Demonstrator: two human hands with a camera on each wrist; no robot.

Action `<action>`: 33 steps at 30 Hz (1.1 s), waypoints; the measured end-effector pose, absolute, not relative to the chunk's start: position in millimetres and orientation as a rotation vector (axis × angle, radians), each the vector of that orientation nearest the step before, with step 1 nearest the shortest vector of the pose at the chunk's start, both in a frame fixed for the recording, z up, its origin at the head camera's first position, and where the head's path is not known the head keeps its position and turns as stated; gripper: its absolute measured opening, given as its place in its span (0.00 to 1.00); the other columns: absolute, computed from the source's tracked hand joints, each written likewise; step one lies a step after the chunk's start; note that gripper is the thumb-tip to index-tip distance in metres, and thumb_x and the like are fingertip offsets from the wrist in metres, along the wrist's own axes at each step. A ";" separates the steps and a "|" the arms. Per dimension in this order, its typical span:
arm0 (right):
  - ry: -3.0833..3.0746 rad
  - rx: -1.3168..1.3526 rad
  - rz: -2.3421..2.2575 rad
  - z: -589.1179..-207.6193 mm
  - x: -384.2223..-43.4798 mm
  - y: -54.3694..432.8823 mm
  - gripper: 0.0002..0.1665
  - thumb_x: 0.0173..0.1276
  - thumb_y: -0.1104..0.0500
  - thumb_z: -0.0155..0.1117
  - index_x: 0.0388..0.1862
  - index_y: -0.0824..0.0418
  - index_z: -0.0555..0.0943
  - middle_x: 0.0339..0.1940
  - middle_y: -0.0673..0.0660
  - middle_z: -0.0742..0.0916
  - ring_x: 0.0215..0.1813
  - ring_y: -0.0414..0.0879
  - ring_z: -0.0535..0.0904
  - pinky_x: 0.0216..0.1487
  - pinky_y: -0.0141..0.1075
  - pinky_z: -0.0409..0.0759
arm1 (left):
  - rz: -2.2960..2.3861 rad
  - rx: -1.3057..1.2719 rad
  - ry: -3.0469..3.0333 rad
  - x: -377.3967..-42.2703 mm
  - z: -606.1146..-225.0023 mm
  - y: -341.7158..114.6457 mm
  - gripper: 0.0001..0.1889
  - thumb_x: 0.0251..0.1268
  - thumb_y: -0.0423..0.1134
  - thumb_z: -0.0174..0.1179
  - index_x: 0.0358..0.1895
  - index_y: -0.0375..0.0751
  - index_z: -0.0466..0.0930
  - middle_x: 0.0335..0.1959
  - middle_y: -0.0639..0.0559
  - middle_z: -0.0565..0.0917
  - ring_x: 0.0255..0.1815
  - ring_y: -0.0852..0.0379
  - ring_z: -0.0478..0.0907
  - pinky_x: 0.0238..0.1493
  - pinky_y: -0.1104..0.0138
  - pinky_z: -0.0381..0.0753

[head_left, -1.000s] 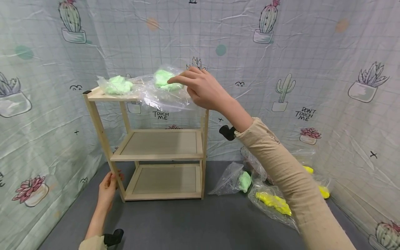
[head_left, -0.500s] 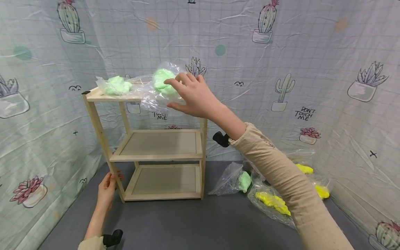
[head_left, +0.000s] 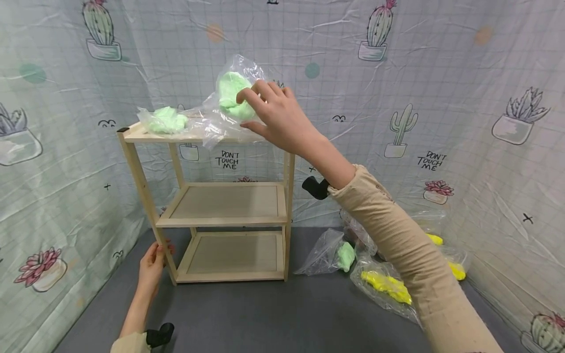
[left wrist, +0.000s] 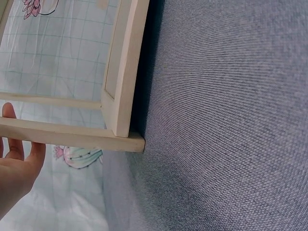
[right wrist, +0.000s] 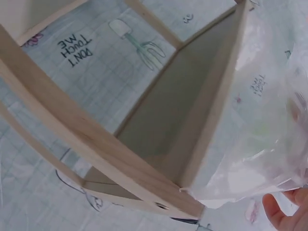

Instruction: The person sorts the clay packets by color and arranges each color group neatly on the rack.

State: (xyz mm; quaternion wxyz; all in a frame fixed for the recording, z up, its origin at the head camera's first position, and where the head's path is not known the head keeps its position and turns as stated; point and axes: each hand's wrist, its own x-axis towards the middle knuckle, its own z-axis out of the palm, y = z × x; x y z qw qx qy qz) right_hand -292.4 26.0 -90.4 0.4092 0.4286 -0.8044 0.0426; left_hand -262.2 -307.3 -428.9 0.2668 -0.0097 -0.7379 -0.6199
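Note:
A light wooden three-tier shelf stands on the dark grey tabletop. Low on its front left post, my left hand grips with fingers round the wood. My right hand holds a clear plastic bag of pale green clay at the right of the top tier, fingers curled at the bag's side. The clay lump rises above the tier, and loose plastic trails down over its edge. Left of it on the same tier lies another bag of pale green clay.
On the table right of the shelf lie a bag of green clay and several bags of yellow clay, partly hidden by my right sleeve. A patterned curtain surrounds the table at the back and sides.
My right hand has gone from a pointing finger at the bag to curled fingers around it. The bag of green clay has risen over the top tier. My left hand stays put.

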 end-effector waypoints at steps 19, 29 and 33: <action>-2.082 0.955 -0.124 -96.6 -327.6 -10.9 0.21 0.69 0.45 0.43 0.58 0.48 0.66 0.52 0.51 0.73 0.56 0.47 0.69 0.49 0.44 0.64 | -1.697 -0.052 -1.981 -262.2 -429.6 -309.2 0.13 0.68 0.45 0.39 0.48 0.50 0.72 0.32 0.71 0.79 0.36 0.76 0.74 0.36 0.82 0.69; -2.253 1.064 -0.099 -110.2 -331.7 -6.0 0.21 0.73 0.46 0.33 0.62 0.44 0.64 0.56 0.46 0.75 0.53 0.44 0.70 0.50 0.44 0.60 | -1.705 -0.040 -1.964 -261.2 -429.6 -306.8 0.21 0.68 0.44 0.39 0.52 0.28 0.66 0.30 0.72 0.79 0.36 0.77 0.74 0.36 0.83 0.70; -2.257 1.078 -0.104 -110.4 -332.3 -3.9 0.22 0.73 0.45 0.33 0.63 0.43 0.63 0.57 0.46 0.74 0.54 0.43 0.70 0.49 0.42 0.60 | -1.704 -0.033 -1.955 -262.7 -429.6 -306.2 0.15 0.68 0.44 0.39 0.49 0.42 0.71 0.30 0.73 0.79 0.36 0.76 0.74 0.36 0.83 0.70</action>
